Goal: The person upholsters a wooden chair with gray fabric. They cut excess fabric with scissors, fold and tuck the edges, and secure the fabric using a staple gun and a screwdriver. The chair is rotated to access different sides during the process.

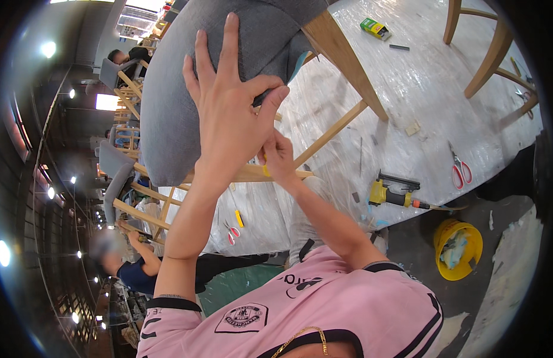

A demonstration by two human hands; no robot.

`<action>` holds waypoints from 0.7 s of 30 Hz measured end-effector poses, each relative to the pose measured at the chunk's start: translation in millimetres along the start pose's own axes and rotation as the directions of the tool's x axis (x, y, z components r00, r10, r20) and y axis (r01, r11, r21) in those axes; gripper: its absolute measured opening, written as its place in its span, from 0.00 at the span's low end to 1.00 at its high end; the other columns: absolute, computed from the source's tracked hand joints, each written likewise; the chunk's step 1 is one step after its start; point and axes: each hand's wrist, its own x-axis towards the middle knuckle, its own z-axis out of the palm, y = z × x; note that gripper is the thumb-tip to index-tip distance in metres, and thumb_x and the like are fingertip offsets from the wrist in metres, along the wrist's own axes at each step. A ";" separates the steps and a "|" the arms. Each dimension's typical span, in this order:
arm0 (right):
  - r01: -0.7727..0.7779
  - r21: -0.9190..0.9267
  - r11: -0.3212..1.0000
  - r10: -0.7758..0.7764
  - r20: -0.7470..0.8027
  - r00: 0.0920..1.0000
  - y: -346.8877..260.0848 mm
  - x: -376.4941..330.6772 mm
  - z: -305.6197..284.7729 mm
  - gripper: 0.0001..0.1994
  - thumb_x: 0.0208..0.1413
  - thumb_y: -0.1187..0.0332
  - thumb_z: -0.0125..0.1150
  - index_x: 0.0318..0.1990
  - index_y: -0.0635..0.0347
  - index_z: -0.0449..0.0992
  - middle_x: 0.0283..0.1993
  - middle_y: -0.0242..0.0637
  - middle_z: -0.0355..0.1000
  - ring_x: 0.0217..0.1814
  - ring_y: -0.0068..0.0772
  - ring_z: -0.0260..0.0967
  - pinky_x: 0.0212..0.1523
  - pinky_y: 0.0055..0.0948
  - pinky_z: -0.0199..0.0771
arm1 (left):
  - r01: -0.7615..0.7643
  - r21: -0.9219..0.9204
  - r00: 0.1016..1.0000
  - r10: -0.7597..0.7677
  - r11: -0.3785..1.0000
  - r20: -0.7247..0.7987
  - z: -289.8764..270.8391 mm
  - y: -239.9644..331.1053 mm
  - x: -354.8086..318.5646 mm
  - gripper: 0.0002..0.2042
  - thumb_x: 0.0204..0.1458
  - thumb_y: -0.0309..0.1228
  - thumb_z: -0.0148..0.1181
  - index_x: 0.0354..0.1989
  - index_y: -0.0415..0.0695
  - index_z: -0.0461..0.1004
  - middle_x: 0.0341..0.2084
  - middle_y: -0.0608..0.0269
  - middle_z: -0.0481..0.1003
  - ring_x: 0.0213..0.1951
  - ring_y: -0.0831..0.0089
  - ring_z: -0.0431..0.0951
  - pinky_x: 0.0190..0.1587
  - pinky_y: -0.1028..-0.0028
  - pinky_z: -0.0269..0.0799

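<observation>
Pink shirt: the wearer's own chest (324,292) lies nearest the camera, across the lower edge, with a gold chain (318,332) at the collar.
Grey chair: its padded grey part (169,107) lies directly under and beyond the fingers; the long axis of this part slants from upper right to lower left.
Chair leg: a wooden leg (347,65) stretches from the padding toward the lower right, apart from both hands.
Left hand: nearer the padding, the left hand (229,107) has three fingers spread over the grey fabric; its thumb and forefinger pinch a small dark piece (262,97), mostly hidden.
Right hand: just below and beyond the left wrist, the right hand (279,158) has curled fingers, with a bit of yellow (266,170) beside them; whether they grip it, I cannot tell.
Yellow bucket: on the floor at the right, the bucket (478,241) holds crumpled pale-blue and whitish scraps (452,252).
Small box: green and yellow, the box (375,28) lies on the film-covered tabletop (419,95) near a dark strip (399,47); its contents cannot be made out.
Staple gun: yellow and black, this tool (385,192) lies on the tabletop, between the right forearm and red-handled scissors (461,173).
</observation>
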 end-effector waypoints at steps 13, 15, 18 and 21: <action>0.122 -0.163 0.979 -0.137 -0.084 0.987 -26.5 28.0 27.3 0.16 0.75 0.60 0.50 0.41 0.64 0.76 0.21 0.24 0.65 0.23 0.10 0.59 0.22 0.21 0.56 | -0.017 0.039 0.999 0.018 0.999 -0.027 5.1 8.4 -1.8 0.08 0.47 0.39 0.73 0.32 0.52 0.85 0.75 0.53 0.57 0.73 0.39 0.53 0.70 0.33 0.43; 0.076 -0.013 0.997 -0.077 -0.095 0.993 -28.2 37.4 24.1 0.16 0.75 0.59 0.51 0.40 0.64 0.76 0.19 0.23 0.63 0.23 0.10 0.58 0.23 0.21 0.55 | -0.036 -0.155 0.998 0.028 0.987 -0.054 -6.4 -17.1 25.5 0.15 0.46 0.43 0.74 0.41 0.53 0.85 0.74 0.49 0.58 0.71 0.40 0.58 0.70 0.38 0.46; 0.069 -0.030 0.997 -0.072 -0.119 0.990 -32.0 27.8 35.2 0.21 0.75 0.54 0.47 0.38 0.63 0.73 0.19 0.25 0.61 0.19 0.13 0.55 0.21 0.20 0.53 | 0.045 -0.069 0.998 -0.041 0.997 0.052 -26.2 -66.2 35.6 0.43 0.44 0.56 0.75 0.68 0.50 0.69 0.69 0.43 0.65 0.68 0.47 0.66 0.70 0.54 0.59; 0.114 -0.095 0.989 -0.127 -0.144 0.981 -37.7 29.8 35.4 0.22 0.76 0.53 0.47 0.37 0.63 0.73 0.18 0.24 0.60 0.18 0.12 0.54 0.20 0.20 0.51 | 0.129 -0.183 0.983 -0.101 0.975 0.156 -23.4 -73.8 37.9 0.56 0.38 0.59 0.77 0.74 0.41 0.60 0.69 0.41 0.65 0.69 0.48 0.67 0.69 0.57 0.61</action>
